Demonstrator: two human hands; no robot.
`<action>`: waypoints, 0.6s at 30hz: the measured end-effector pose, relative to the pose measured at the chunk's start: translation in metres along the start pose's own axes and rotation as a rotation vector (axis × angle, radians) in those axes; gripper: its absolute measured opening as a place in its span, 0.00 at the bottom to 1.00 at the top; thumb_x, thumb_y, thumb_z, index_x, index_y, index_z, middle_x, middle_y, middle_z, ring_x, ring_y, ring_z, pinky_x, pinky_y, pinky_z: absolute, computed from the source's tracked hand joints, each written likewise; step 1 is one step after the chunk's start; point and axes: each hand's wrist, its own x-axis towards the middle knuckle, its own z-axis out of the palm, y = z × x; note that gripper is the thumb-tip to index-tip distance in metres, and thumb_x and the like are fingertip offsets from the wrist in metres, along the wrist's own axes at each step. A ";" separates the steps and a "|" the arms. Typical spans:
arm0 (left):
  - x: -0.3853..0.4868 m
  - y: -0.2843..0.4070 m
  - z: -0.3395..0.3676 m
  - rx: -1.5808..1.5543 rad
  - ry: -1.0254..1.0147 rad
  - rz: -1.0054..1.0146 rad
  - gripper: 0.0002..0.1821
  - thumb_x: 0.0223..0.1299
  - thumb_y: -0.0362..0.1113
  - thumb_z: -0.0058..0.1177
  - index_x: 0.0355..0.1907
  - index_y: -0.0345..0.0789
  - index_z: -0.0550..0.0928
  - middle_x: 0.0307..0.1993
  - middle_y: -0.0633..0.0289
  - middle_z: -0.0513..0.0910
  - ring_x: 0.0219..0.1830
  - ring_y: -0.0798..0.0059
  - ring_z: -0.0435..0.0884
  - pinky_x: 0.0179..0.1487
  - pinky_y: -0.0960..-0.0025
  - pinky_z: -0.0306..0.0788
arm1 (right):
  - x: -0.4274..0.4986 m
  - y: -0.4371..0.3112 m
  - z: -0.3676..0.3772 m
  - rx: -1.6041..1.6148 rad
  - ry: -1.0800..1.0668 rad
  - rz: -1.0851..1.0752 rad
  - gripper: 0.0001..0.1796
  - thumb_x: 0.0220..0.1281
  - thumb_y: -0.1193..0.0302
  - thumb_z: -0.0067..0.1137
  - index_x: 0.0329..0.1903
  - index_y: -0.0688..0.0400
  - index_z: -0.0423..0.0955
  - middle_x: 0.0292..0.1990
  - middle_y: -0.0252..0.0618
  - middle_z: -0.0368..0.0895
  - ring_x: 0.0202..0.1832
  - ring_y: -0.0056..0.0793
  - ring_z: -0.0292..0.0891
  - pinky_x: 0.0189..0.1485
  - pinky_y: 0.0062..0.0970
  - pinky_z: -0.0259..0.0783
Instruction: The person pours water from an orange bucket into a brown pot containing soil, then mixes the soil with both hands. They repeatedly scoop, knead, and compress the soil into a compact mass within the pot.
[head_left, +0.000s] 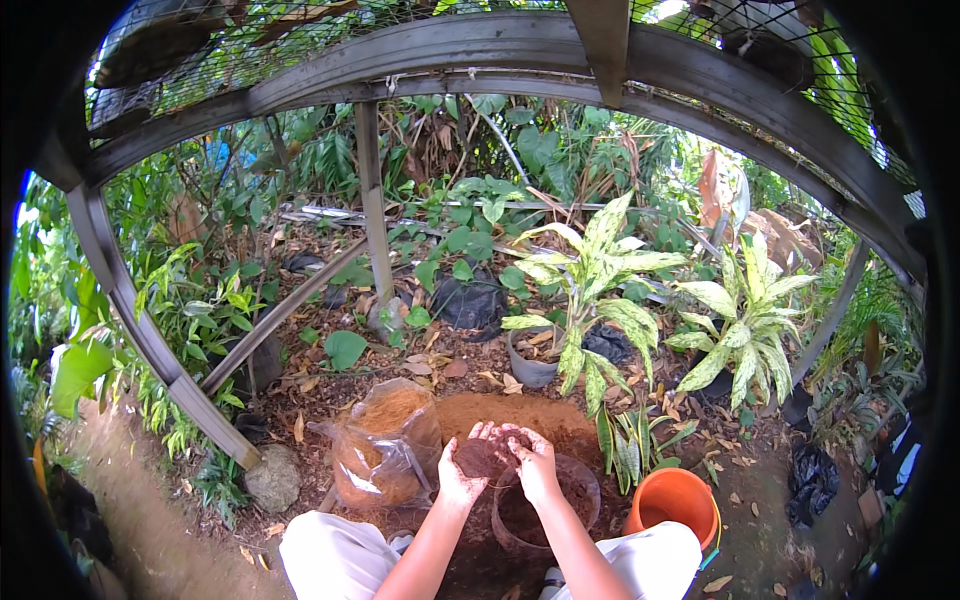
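Observation:
My left hand (463, 474) is cupped, palm up, under a dark brown clump of damp, soil-like material (477, 457). Beside it, my right hand (531, 459) has its fingers curled around more of the same dark material. Both hands are smeared with it and nearly touch over the left rim of a clear plastic tub (592, 487), which has dark material inside. To the left stands an open clear plastic bag (386, 450) of light brown, fibrous material. An orange bucket (671, 502) stands to the right of the tub, near my knee.
A variegated plant (592, 300) grows in a grey pot (532, 367) ahead, with another leafy plant (739, 322) further right. A snake plant (630, 446) is behind the bucket. A round stone (274, 478) lies at a post's base on the left. Black plastic (811, 484) lies at right.

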 end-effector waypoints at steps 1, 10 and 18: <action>-0.001 -0.006 0.002 0.000 0.002 -0.005 0.32 0.71 0.50 0.23 0.72 0.35 0.57 0.71 0.54 0.61 0.71 0.58 0.60 0.74 0.54 0.50 | -0.002 0.001 0.001 -0.141 0.058 -0.098 0.12 0.67 0.82 0.50 0.51 0.66 0.74 0.44 0.38 0.81 0.47 0.23 0.77 0.51 0.24 0.74; -0.001 -0.034 0.002 0.216 -0.009 0.150 0.28 0.70 0.47 0.31 0.65 0.34 0.67 0.67 0.54 0.68 0.68 0.58 0.64 0.72 0.56 0.54 | -0.029 0.008 -0.002 -0.975 -0.219 -0.439 0.26 0.72 0.60 0.48 0.69 0.54 0.63 0.70 0.42 0.60 0.75 0.38 0.46 0.75 0.37 0.44; -0.001 -0.040 -0.003 0.197 -0.047 0.042 0.30 0.73 0.47 0.25 0.69 0.30 0.61 0.69 0.52 0.64 0.71 0.58 0.61 0.74 0.56 0.50 | -0.031 -0.008 -0.016 -1.144 -0.369 -0.257 0.34 0.73 0.52 0.41 0.74 0.54 0.50 0.75 0.46 0.47 0.76 0.46 0.42 0.76 0.40 0.41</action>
